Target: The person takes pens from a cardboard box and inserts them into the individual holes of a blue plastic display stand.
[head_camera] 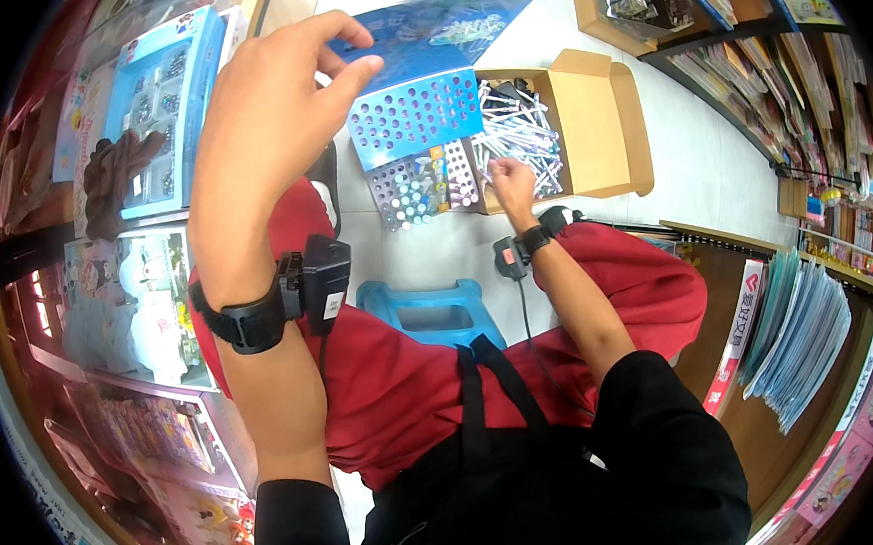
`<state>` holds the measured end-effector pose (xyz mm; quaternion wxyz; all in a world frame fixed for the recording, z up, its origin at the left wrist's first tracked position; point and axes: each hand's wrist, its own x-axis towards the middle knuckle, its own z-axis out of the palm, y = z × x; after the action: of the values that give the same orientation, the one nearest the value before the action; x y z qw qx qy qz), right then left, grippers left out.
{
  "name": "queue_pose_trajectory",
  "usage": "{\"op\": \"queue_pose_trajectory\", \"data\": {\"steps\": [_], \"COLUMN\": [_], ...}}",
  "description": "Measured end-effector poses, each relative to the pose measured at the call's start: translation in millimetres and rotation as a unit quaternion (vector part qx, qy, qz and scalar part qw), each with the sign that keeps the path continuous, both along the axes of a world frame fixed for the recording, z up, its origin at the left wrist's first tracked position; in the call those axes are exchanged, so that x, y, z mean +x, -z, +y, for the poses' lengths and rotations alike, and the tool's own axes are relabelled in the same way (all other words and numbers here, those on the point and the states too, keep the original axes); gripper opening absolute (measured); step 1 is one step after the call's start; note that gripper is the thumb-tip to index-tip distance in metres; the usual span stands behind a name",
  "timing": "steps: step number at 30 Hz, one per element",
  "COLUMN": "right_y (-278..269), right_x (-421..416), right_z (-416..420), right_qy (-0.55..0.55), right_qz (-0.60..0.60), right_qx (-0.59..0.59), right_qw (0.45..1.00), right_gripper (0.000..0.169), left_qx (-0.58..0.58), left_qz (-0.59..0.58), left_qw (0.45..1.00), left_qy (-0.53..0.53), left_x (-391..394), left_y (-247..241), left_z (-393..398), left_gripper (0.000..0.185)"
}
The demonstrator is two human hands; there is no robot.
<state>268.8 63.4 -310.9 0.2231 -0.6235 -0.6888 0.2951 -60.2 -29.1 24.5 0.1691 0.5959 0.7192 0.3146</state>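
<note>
My left hand [290, 84] is raised at the upper left, thumb and fingers apart with nothing visible between them. Beyond its fingertips stands a blue cardboard display stand [416, 110] with rows of round holes. Several pens [411, 203] with pale round tops stand in its lower front section. My right hand [513, 183] reaches into an open brown cardboard box [595, 132] beside the stand. Loose slim pens [523, 139] lie heaped in that box. My right fingertips are pinched together at the heap; whether a pen is between them is unclear.
A blue plastic stool [434, 310] stands between my knees. Boxed goods [165, 106] line the left side. To the right are shelves with upright plastic folders [800, 340] and packed booklets [792, 92]. Cables hang from both wrist devices.
</note>
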Motion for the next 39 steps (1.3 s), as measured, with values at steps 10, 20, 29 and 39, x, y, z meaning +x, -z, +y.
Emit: {"op": "queue_pose_trajectory", "data": {"steps": [10, 20, 29, 39], "right_y": [72.7, 115.2, 115.8, -7.4], "right_x": [81.7, 46.3, 60.8, 39.6], "right_z": [27.1, 19.3, 6.1, 82.1], "right_qy": [-0.103, -0.106, -0.24, -0.243], "right_qz": [-0.26, -0.266, -0.251, -0.104], "right_qx": [-0.153, -0.284, -0.152, -0.111], "right_qw": [0.948, 0.915, 0.925, 0.958], "right_gripper": [0.03, 0.052, 0.024, 0.05], "left_qx": [-0.069, -0.087, -0.08, -0.048], "left_qz": [-0.062, -0.044, -0.054, -0.056], "left_qw": [0.996, 0.995, 0.995, 0.996], "left_qy": [-0.003, 0.012, 0.027, 0.058], "left_x": [15.2, 22.5, 20.3, 39.4], "left_y": [-2.5, 7.8, 11.6, 1.6], "left_z": [10.1, 19.9, 19.1, 28.4], "left_gripper": [0.027, 0.026, 0.024, 0.02]}}
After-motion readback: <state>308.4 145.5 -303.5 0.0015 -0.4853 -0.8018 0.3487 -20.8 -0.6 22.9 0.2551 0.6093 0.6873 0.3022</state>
